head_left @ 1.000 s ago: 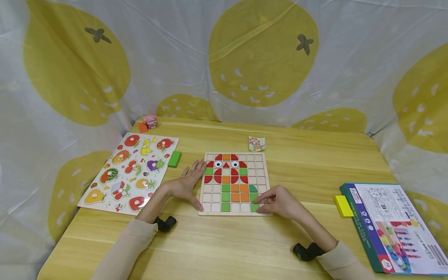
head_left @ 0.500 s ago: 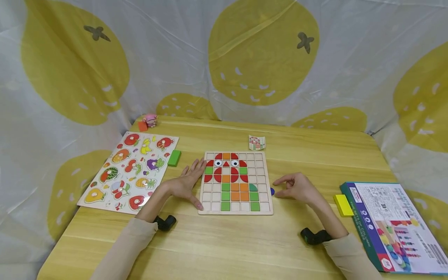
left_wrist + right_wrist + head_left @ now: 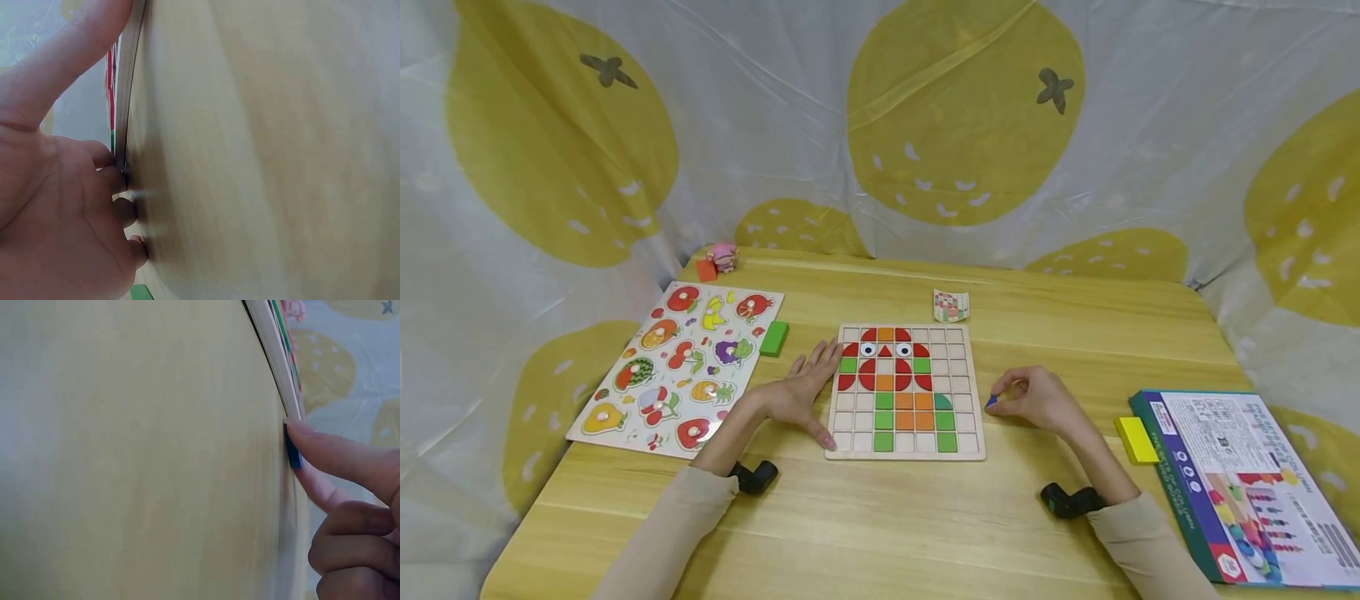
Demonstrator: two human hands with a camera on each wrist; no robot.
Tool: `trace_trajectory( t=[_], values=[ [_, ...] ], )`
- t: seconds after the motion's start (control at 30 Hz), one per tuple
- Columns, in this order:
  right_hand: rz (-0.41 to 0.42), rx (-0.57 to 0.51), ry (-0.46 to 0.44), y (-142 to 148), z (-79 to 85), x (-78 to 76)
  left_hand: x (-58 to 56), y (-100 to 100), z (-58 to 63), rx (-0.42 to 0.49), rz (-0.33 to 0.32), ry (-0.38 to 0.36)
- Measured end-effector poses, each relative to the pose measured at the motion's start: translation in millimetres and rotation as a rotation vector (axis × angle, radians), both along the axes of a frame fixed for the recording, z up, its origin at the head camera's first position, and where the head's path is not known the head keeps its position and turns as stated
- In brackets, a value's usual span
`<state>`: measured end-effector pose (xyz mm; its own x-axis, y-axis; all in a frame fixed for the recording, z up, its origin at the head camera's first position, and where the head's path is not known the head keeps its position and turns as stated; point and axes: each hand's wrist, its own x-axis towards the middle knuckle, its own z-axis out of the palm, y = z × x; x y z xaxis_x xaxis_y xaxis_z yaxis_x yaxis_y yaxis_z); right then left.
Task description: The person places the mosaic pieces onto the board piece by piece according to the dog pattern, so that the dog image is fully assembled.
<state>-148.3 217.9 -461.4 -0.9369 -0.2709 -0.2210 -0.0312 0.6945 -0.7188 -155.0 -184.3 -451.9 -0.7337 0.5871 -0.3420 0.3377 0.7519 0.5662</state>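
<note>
A wooden grid board [image 3: 906, 456] lies mid-table in the head view, with red, orange and green tiles and two eye discs set in its squares. My left hand [image 3: 797, 396] is spread along the board's left edge, fingers extended and thumb at the near corner. To the right of the board, my right hand [image 3: 1036, 402] pinches a small blue tile [image 3: 292, 450] between thumb and index finger, close to the tabletop. Most of that tile is hidden by the fingertips. The other fingers of this hand are curled in the right wrist view.
A fruit knob puzzle [image 3: 658, 367] lies at the left, beside a green block [image 3: 774, 339]. Behind the board is a small pattern card [image 3: 951, 306]. At the right are a yellow block [image 3: 1137, 441] and a flat box [image 3: 1247, 492]. A pink figurine [image 3: 723, 257] stands far left.
My right hand has left the green tile at the board's lower right, moved right and taken the blue tile from the table. My left hand stays in place.
</note>
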Motion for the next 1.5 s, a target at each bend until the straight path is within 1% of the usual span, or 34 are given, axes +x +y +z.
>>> trace_trajectory(
  t=[0.1, 0.23, 0.33, 0.47, 0.53, 0.6, 0.7, 0.83, 1.03, 1.23, 1.4, 1.5],
  values=[
    [-0.008, -0.005, 0.007, 5.9, -0.7, -2.0, 0.3, 0.3, -0.5, 0.001, 0.001, -0.002],
    [0.024, -0.066, -0.007, 11.2, -5.1, -4.9, 1.0, 1.0, 0.1, -0.004, 0.001, -0.005],
    [0.036, -0.055, 0.001, 12.1, -6.5, -5.6, 1.2, 1.2, 0.7, -0.006, -0.001, -0.004],
    [0.039, -0.032, 0.040, 7.9, -2.0, -6.1, 0.6, 1.2, 0.6, 0.002, 0.000, -0.004],
    [0.062, -0.039, 0.062, 3.2, 1.6, -7.2, 0.6, 1.4, 1.1, 0.002, 0.000, -0.005],
    [0.102, -0.064, 0.062, -2.8, 4.6, -9.2, 0.5, 1.5, 1.4, 0.000, -0.001, -0.005],
    [0.190, -0.085, 0.042, -12.7, 6.5, -14.3, 0.0, 1.2, 0.7, -0.001, -0.003, -0.003],
    [0.289, -0.080, -0.008, -23.8, 6.2, -22.7, -0.4, 0.3, -0.2, 0.001, 0.000, -0.004],
    [0.388, -0.082, -0.082, -28.4, 3.6, -32.2, -1.2, 0.1, -0.7, 0.017, -0.003, -0.008],
    [0.433, -0.113, -0.121, -22.9, 4.3, -35.1, -2.5, 1.4, -1.0, 0.006, -0.007, -0.005],
    [0.429, -0.141, -0.145, -19.1, 1.5, -34.6, -2.3, 1.8, 0.8, -0.035, -0.009, -0.002],
    [0.423, -0.155, -0.153, -18.8, -0.8, -33.8, -2.6, 1.8, 2.0, -0.041, -0.009, -0.003]
  ],
)
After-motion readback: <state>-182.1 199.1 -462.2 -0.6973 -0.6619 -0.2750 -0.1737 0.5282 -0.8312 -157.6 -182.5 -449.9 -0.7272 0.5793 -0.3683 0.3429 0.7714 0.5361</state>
